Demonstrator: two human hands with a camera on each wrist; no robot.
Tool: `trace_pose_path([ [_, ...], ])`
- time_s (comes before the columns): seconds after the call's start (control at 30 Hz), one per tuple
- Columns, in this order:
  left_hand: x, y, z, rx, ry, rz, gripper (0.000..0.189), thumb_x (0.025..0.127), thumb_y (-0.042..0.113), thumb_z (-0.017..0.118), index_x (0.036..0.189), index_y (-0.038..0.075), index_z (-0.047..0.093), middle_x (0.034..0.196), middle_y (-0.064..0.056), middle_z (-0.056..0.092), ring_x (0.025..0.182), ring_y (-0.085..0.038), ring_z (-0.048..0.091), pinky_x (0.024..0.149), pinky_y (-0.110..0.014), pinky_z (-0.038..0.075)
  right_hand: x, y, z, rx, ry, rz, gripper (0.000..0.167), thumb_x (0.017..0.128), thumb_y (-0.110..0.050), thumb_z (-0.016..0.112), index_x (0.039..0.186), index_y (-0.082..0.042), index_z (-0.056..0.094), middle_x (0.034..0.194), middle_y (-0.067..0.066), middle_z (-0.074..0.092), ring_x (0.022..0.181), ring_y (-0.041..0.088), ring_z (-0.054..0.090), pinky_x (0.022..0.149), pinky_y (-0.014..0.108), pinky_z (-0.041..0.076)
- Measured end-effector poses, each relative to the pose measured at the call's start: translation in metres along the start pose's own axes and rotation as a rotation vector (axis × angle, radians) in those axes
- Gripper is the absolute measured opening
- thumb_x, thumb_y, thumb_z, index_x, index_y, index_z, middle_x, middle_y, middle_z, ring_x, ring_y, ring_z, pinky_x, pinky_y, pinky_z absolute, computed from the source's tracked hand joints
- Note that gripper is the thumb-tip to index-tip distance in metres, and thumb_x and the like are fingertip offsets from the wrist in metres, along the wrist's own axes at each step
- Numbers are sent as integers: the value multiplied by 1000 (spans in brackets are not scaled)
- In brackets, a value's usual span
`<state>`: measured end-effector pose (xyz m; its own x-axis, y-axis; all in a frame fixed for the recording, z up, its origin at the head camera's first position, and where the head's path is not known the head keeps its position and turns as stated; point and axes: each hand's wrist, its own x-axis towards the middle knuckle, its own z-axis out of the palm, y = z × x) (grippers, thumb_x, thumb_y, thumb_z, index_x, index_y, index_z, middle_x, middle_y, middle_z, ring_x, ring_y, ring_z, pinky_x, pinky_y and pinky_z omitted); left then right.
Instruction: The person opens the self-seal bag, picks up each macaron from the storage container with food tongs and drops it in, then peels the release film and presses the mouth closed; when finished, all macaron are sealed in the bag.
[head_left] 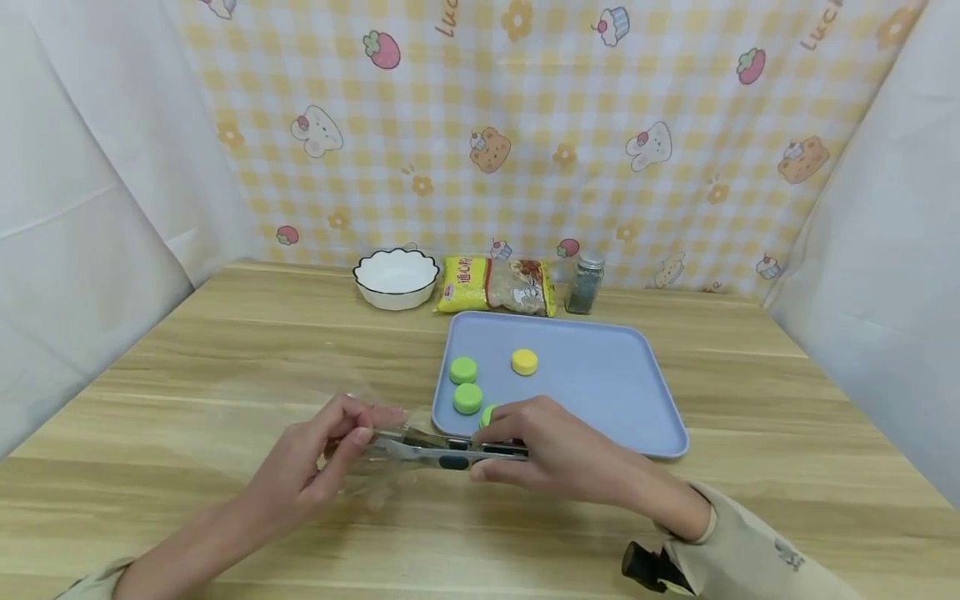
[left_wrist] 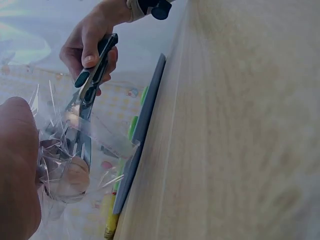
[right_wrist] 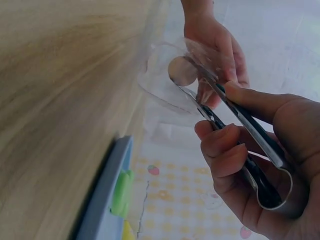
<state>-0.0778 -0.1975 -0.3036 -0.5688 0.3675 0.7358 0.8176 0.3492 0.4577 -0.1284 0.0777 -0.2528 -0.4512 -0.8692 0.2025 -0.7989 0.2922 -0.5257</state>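
Note:
My left hand (head_left: 303,471) pinches the edge of a clear plastic bag (head_left: 277,408), which spreads thinly over the table to the left. Metal tongs (head_left: 453,461) with dark grip pads are squeezed in my right hand (head_left: 558,450). Their tips reach into the bag's mouth. In the right wrist view a round tan piece (right_wrist: 182,71), like a macaron, sits at the tong tips; whether the tips still clamp it is unclear. Green macarons (head_left: 467,398) and a yellow macaron (head_left: 524,362) lie on the blue tray (head_left: 600,383), one green piece partly hidden by my right hand.
Behind the tray, a white scalloped bowl (head_left: 396,283), a yellow pasta packet (head_left: 495,286) and a glass jar (head_left: 585,285) with dark contents stand along the back. A patterned curtain (head_left: 525,142) hangs behind the wooden table (head_left: 225,333).

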Motion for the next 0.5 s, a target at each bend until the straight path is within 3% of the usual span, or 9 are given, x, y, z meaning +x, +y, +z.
trace_pose_path([
  [0.07, -1, 3, 0, -17, -30, -40, 14, 92, -8, 49, 92, 6, 47, 108, -11, 66, 55, 7, 26, 46, -9, 32, 2, -1, 3, 5, -13, 14, 25, 88, -28, 65, 101, -7, 71, 79, -9, 60, 64, -1, 48, 57, 16, 43],
  [0.13, -1, 5, -1, -23, -45, -76, 18, 91, -9, 50, 92, 8, 47, 108, -9, 66, 55, 7, 31, 47, -10, 34, 4, -1, 5, -2, -28, 30, 25, 88, -27, 65, 102, -6, 71, 81, -8, 60, 65, -1, 49, 58, 16, 44],
  [0.27, -1, 6, -3, 4, -31, -59, 14, 92, -7, 50, 92, 7, 49, 107, -9, 67, 59, 3, 42, 52, -13, 36, 4, -2, 8, -94, -50, 17, 26, 87, -25, 67, 102, -5, 71, 81, -7, 60, 65, -1, 48, 58, 13, 42],
  [0.4, -1, 4, -7, 68, 4, -77, 4, 97, 4, 47, 95, 5, 50, 104, -7, 68, 55, 5, 34, 51, -14, 33, 2, -3, 3, -184, -67, -50, 24, 86, -26, 67, 99, -7, 71, 80, -8, 58, 64, -2, 46, 60, 12, 40],
  [0.5, -1, 3, -8, 93, -3, -120, 10, 99, 12, 45, 95, 4, 50, 90, -1, 69, 54, 6, 26, 49, -15, 32, -2, -2, -4, -220, -75, -98, 20, 86, -28, 67, 94, -10, 71, 77, -9, 56, 63, -2, 43, 59, 12, 38],
])
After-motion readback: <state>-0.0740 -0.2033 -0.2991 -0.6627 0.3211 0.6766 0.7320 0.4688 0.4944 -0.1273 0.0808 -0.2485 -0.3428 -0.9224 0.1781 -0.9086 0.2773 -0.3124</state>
